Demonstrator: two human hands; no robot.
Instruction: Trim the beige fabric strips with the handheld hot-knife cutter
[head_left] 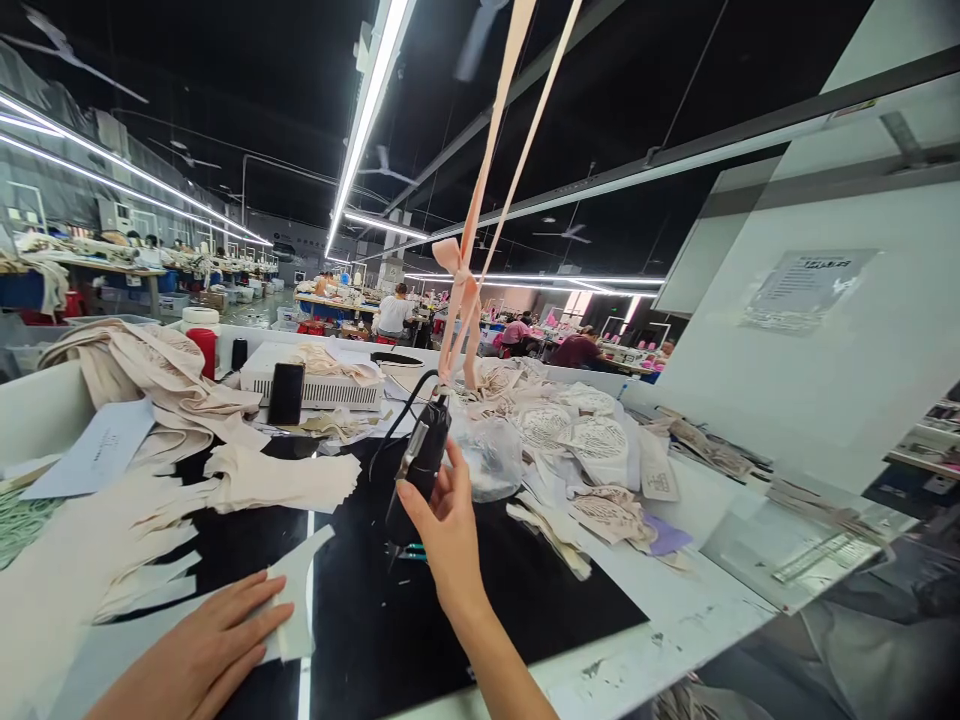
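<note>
My right hand (448, 525) is closed around a black hand-held cutting tool (421, 458) that hangs by a beige fabric strap (480, 210) from overhead, with a black cord looping from its top. The tool hovers over a black mat (420, 600) on the table. My left hand (206, 645) lies flat with fingers spread on a pale fabric piece (296, 590) at the mat's near left. Stacks of beige cut fabric pieces (277, 480) lie just left of the tool.
Lace pieces (592, 440) and a clear plastic bag (491, 458) are piled to the right of the tool. A white box (315, 385), a black phone (286, 393), a red cylinder (202, 350) and heaped beige cloth (142, 370) sit behind. People work at distant tables.
</note>
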